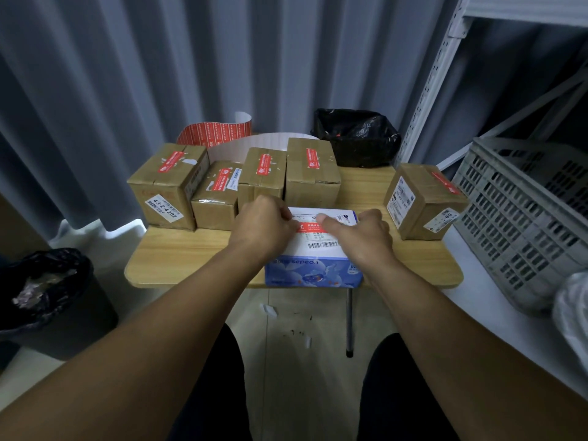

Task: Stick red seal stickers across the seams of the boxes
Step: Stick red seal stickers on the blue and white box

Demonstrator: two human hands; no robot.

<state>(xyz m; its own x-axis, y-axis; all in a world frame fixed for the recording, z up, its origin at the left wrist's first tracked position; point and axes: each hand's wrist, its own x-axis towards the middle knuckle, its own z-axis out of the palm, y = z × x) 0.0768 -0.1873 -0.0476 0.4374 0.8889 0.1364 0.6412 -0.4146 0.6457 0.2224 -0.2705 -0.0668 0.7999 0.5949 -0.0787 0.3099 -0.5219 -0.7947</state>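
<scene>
The red seal sticker (310, 227) lies on top of the blue-and-white box (313, 272) at the front edge of the bench (191, 259). The left hand (264, 224) pinches the sticker's left end with curled fingers. The right hand (361, 232) presses it with the thumb; what its other fingers do cannot be told.

Risk: uneven pressure may wrinkle the sticker or set it off the seam, which the hands hide.

Sealed brown boxes (311, 173) stand close behind. The sticker sheet (216, 133) and grey crate (515, 218) obstruct nothing.
</scene>
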